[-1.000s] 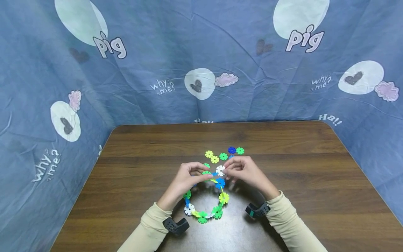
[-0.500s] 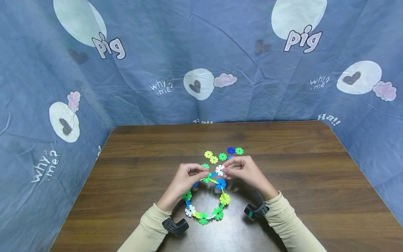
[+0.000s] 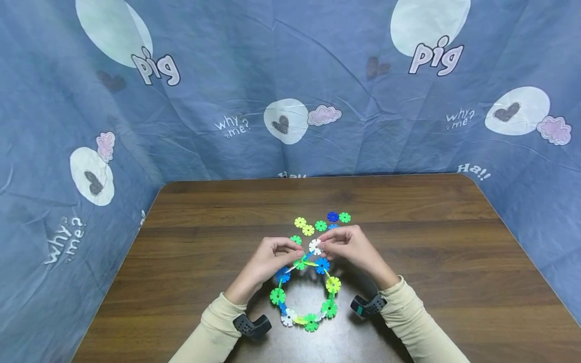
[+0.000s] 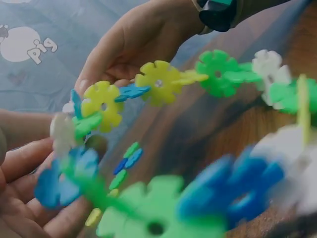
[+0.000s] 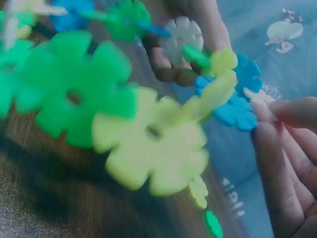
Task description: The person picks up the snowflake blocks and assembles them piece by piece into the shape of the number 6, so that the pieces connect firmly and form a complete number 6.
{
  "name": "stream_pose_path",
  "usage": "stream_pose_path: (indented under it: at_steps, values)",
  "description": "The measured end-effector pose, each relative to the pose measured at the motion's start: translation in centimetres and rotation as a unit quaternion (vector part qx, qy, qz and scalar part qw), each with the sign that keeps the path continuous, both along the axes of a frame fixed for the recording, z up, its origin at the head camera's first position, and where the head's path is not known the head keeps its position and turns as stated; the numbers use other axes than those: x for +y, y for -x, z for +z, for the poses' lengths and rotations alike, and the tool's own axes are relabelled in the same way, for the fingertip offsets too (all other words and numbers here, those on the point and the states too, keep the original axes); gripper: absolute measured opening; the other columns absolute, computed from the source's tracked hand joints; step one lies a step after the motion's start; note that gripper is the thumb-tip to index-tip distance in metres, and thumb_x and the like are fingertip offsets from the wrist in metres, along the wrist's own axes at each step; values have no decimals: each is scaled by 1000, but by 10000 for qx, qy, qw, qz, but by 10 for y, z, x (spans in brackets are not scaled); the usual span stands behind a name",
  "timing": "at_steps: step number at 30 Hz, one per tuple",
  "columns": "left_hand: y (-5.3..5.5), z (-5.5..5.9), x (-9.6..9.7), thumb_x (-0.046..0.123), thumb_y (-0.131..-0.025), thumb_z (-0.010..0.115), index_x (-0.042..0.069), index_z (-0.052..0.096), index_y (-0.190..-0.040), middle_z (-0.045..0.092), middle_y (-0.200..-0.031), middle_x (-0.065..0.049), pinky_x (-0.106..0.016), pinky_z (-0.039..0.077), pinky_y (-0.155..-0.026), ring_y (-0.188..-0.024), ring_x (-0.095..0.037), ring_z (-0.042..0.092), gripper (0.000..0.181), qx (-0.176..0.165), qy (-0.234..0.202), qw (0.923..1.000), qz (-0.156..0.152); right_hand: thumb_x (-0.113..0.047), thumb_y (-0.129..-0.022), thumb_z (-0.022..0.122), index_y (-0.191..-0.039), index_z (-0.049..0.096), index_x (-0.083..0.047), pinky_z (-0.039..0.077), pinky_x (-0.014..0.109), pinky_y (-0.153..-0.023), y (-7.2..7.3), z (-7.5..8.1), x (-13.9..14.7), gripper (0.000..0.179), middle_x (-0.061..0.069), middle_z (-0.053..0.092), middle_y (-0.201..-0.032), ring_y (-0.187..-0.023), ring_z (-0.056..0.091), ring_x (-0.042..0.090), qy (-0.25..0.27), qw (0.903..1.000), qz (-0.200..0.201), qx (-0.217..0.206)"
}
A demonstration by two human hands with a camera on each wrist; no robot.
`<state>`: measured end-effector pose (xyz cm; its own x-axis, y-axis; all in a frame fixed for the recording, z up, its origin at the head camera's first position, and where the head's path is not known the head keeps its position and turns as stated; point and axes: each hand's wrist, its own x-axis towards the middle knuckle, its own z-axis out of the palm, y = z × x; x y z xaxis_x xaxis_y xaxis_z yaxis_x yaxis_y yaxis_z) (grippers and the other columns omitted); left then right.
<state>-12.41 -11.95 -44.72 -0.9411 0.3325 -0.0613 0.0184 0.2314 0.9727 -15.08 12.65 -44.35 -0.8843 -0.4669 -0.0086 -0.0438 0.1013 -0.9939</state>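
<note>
Slotted plastic snowflake discs in green, yellow, blue and white are joined into a ring (image 3: 310,322), seen in the head view between my forearms. My left hand (image 3: 272,258) pinches the ring's far side by a green disc (image 3: 299,263). With thumb and fingertips, my right hand (image 3: 348,248) pinches a white disc (image 3: 314,246). In the right wrist view that white disc (image 5: 260,101) meets a blue disc (image 5: 237,111) on the chain; how deep the slots engage is hidden. The ring hangs in front of both wrist cameras, its near discs blurred.
Loose discs lie on the wooden table (image 3: 218,206) beyond my hands: a yellow disc (image 3: 300,222), a green disc (image 3: 345,217), a dark blue disc (image 3: 333,217) and several others. A printed blue cloth (image 3: 190,126) hangs behind the table.
The ring has swung right and slightly toward me, showing more of its left side. The white disc in my right hand has shifted slightly left; both hands keep their grip.
</note>
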Motion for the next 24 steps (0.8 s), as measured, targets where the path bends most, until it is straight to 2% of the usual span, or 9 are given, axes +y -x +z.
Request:
stream_pose_path:
  at_steps: [7, 13, 17, 19, 21, 24]
  values:
    - [1, 0, 0, 20, -99, 71, -2, 75, -110, 76, -105, -23, -24, 60, -78, -84, -10, 72, 25, -126, 160, 9997, -135, -9, -98, 70, -110, 73, 9, 65, 50, -73, -3, 0, -5, 22, 24, 78, -95, -73, 75, 11, -334, 9984, 420, 161]
    - [0, -2, 0, 20, -99, 70, -3, 75, -107, 74, -102, -25, -23, 58, -73, -79, -8, 70, 24, -93, 268, 9993, -262, -12, -98, 71, -109, 75, 4, 65, 45, -72, -3, -2, -8, 20, 20, 79, -92, -74, 76, 15, -463, 9965, 588, 381]
    - [0, -2, 0, 16, -100, 68, -5, 74, -104, 73, -99, -27, -21, 57, -71, -76, -5, 69, 22, 51, 271, 9992, -304, -18, -99, 70, -114, 75, 1, 65, 45, -73, 1, 1, -7, 25, 17, 79, -98, -78, 77, 26, -825, 9925, 701, 571]
    - [0, -2, -1, 15, -100, 67, -6, 73, -104, 73, -97, -26, -22, 56, -70, -73, -4, 68, 22, 71, 257, 9992, -288, -22, -100, 70, -118, 74, -1, 65, 43, -71, 8, 1, -3, 28, 16, 79, -100, -79, 77, 30, -1178, 9891, 553, 696]
    - [1, -1, -1, 14, -100, 67, -6, 72, -105, 74, -96, -24, -24, 57, -68, -71, -3, 66, 22, 87, 259, 9993, -257, -21, -100, 70, -120, 73, 0, 65, 40, -68, 18, -1, 3, 29, 17, 78, -100, -78, 77, 31, -1468, 9861, 233, 745]
    - [1, -2, -1, 14, -100, 67, -6, 72, -104, 74, -95, -21, -26, 58, -67, -70, -3, 65, 22, 58, 294, 9994, -174, -17, -99, 70, -119, 72, 3, 64, 35, -63, 36, -8, 17, 28, 18, 77, -97, -74, 75, 25, -1884, 9771, -534, 835]
